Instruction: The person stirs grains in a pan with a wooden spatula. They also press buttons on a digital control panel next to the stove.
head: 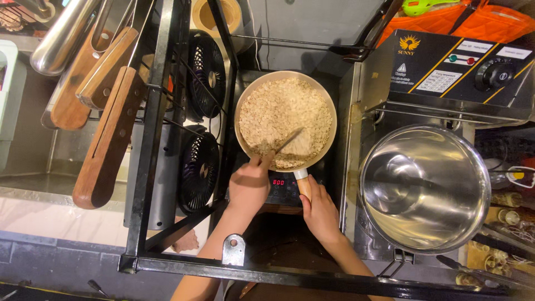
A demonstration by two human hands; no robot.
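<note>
A pale frying pan (241,106) full of light flaky oats (284,111) sits on a black induction cooktop (284,189) with a red lit display. My left hand (249,184) grips a wooden spatula (288,141) whose blade lies in the oats near the pan's front. My right hand (320,209) holds the pan's wooden handle (304,184) at the front edge.
A large shiny steel bowl (426,187) stands to the right, in front of a metal appliance with knobs (462,72). Two black fans (200,167) and a black metal rack (150,139) are on the left. Wooden-handled utensils (106,139) hang at the upper left.
</note>
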